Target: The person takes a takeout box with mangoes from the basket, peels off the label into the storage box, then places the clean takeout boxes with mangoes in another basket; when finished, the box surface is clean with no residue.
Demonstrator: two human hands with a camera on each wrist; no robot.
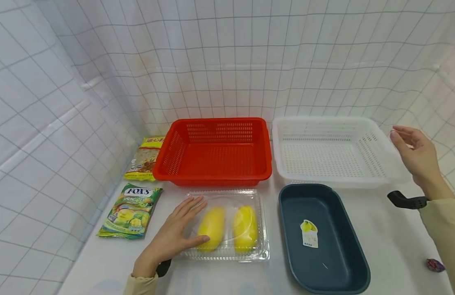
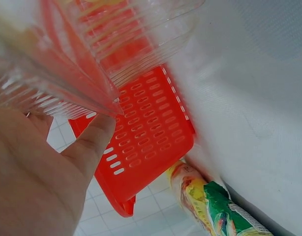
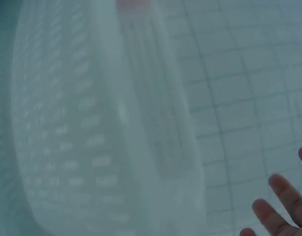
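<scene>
A: Start with the big pieces. What lies at the back?

B: The white basket [image 1: 334, 151] and the red basket [image 1: 214, 151] sit side by side against the tiled backdrop, both with the long axis running left to right. In front of the white one is a dark blue tray [image 1: 323, 241], its long axis running away from the person and slightly slanted, with a small lemon-printed packet [image 1: 309, 233] inside.

A: And the thing under the hand?

B: The clear clamshell box [image 1: 227, 225] sits just in front of the red basket, near the table's front edge, long axis left to right. The two yellow fruits [image 1: 229, 227] inside lie side by side, each pointing away from the person. The left hand [image 1: 175, 237] rests flat on the lid's left part, fingers straight and spread.

A: The right hand?

B: The right hand [image 1: 417, 155] hovers just beside the white basket's right rim, fingers relaxed, holding nothing.

A: Do the wrist views add anything?

B: The left wrist view shows the box's ribbed edge from beneath, with the thumb against it; the head view hides that. The right wrist view is blurred, showing only basket mesh and fingertips [image 3: 279, 211].

A: Free room?

B: Bare table lies right of the tray, save a small wrapped candy [image 1: 435, 265]. Left of the box, near the table edge, lie a Fox's candy bag [image 1: 131, 211] and a noodle packet [image 1: 145, 159].
</scene>
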